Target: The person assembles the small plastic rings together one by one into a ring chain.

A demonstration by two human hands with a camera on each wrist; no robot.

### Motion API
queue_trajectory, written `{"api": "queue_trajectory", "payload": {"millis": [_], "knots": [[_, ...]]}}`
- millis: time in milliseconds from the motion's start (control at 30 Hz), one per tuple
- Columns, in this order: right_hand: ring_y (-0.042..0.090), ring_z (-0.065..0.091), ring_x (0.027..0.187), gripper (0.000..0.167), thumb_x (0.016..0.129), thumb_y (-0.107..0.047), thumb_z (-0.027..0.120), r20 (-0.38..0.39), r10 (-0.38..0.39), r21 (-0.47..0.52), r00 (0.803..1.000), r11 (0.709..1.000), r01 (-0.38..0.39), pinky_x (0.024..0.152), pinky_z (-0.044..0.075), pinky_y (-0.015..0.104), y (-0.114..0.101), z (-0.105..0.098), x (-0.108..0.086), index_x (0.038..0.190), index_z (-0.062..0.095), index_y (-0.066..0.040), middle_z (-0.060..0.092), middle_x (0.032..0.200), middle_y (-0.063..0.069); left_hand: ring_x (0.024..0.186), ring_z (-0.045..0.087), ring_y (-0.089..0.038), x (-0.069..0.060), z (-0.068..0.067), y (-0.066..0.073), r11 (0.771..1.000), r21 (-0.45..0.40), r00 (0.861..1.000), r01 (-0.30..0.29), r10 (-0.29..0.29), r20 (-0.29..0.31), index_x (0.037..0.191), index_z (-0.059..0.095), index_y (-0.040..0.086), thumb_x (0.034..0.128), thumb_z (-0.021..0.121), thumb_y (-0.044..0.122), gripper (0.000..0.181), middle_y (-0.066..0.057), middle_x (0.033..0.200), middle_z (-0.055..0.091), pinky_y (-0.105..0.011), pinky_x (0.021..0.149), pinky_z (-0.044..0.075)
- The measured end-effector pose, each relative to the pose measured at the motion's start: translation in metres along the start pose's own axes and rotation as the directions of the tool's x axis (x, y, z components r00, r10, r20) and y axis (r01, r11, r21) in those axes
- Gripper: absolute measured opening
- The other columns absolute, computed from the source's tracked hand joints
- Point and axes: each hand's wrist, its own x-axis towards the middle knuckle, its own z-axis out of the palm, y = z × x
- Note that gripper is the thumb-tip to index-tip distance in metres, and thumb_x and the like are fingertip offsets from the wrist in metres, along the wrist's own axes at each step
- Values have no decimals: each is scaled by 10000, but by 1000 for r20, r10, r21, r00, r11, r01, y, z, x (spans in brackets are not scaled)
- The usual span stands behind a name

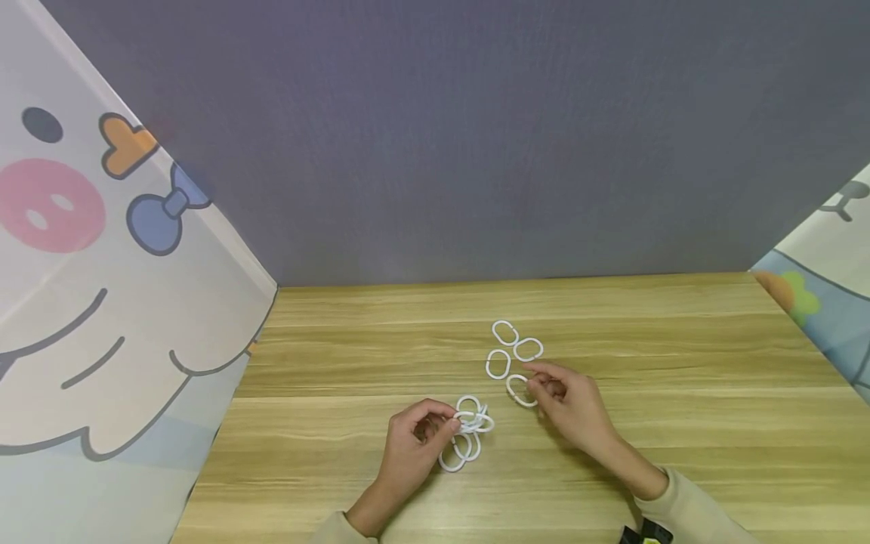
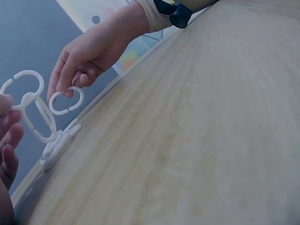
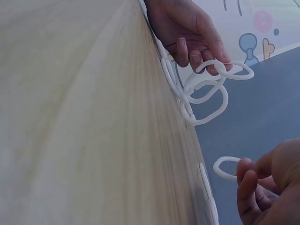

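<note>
White oval rings with a gap in the side, linked into a short chain (image 1: 466,452), hang from my left hand (image 1: 416,442). Its thumb and forefinger pinch a ring at the upper end, and the lower links rest on the table. My right hand (image 1: 574,404) pinches a single white open ring (image 1: 519,391) between thumb and fingers, held a little above the table. In the right wrist view this single ring (image 3: 225,168) is apart from the chain (image 3: 206,101). The left wrist view shows its gap facing down, away from the fingertips.
Just beyond my right hand, three loose white rings lie on the wooden table (image 1: 326,363): one farthest back (image 1: 505,332), one to the right (image 1: 528,349), one to the left (image 1: 498,364). A grey panel (image 1: 503,151) stands along the back edge, with cartoon-printed panels at both sides.
</note>
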Motion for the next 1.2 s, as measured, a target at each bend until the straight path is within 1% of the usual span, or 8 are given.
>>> {"api": "queue_trajectory", "payload": {"millis": [67, 200, 333, 500, 700, 867, 1000, 1200], "knots": [[112, 630, 535, 297, 978, 136, 742, 12, 2, 34, 1000, 999, -3, 434, 466, 206, 0, -1, -1, 1260, 776, 48, 754, 880, 107, 693, 575, -9, 0, 0, 0, 1000, -3, 1000, 1, -1, 0, 1016, 786, 41, 967, 787, -58, 111, -117, 820, 749, -214, 513, 465], [126, 629, 532, 311, 984, 139, 729, 15, -24, 46, 1000, 999, 23, 414, 439, 190, -1, -1, -1, 1271, 789, 34, 757, 895, 117, 697, 576, -7, 0, 1, 0, 1000, -5, 1000, 6, -6, 0, 1018, 787, 44, 969, 788, -55, 110, -116, 823, 751, -211, 518, 465], [148, 630, 537, 318, 993, 140, 713, 24, -50, 55, 998, 997, 49, 424, 457, 195, -1, -1, -1, 1275, 798, 20, 756, 892, 113, 701, 586, -11, 1, 1, 0, 1000, -9, 1000, -3, 3, -1, 1018, 786, 39, 971, 785, -58, 108, -118, 825, 752, -215, 517, 466], [200, 639, 524, 319, 1002, 151, 684, 39, -48, 100, 998, 994, 44, 416, 457, 199, -2, -2, -1, 1276, 792, 29, 735, 865, 137, 692, 580, -14, 1, 1, 0, 1000, -12, 1000, -16, 16, -5, 1013, 784, 36, 961, 790, -67, 115, -124, 818, 747, -219, 504, 455], [198, 663, 522, 310, 999, 162, 654, 68, 20, 195, 997, 980, -33, 397, 437, 196, -6, -2, -2, 1270, 767, 64, 705, 854, 210, 700, 576, 0, 1, 2, 0, 1000, -2, 1000, 8, -8, 0, 997, 781, 44, 953, 806, -49, 106, -116, 816, 745, -194, 514, 441], [158, 677, 538, 307, 1003, 158, 631, 74, 94, 258, 993, 960, -110, 385, 424, 198, -11, -3, -2, 1274, 752, 81, 699, 852, 238, 700, 576, -3, 1, 2, 0, 1000, -10, 1000, 1, -1, 7, 999, 773, 30, 945, 806, -68, 117, -123, 813, 736, -196, 511, 439], [159, 682, 546, 307, 1017, 145, 611, 86, 122, 287, 989, 947, -142, 387, 443, 219, -15, -5, -2, 1289, 738, 82, 707, 860, 242, 701, 579, -9, 1, 1, -1, 1000, -13, 1000, -6, 6, 7, 1001, 774, 31, 945, 805, -76, 124, -124, 818, 740, -201, 509, 440], [149, 677, 559, 312, 1015, 138, 593, 120, 152, 325, 981, 928, -184, 411, 475, 251, -24, -5, -3, 1309, 696, 123, 708, 875, 230, 692, 565, 0, 0, 1, -1, 1000, -7, 1000, -1, 2, 11, 995, 774, 39, 950, 807, -73, 126, -118, 815, 744, -194, 506, 430]]}}
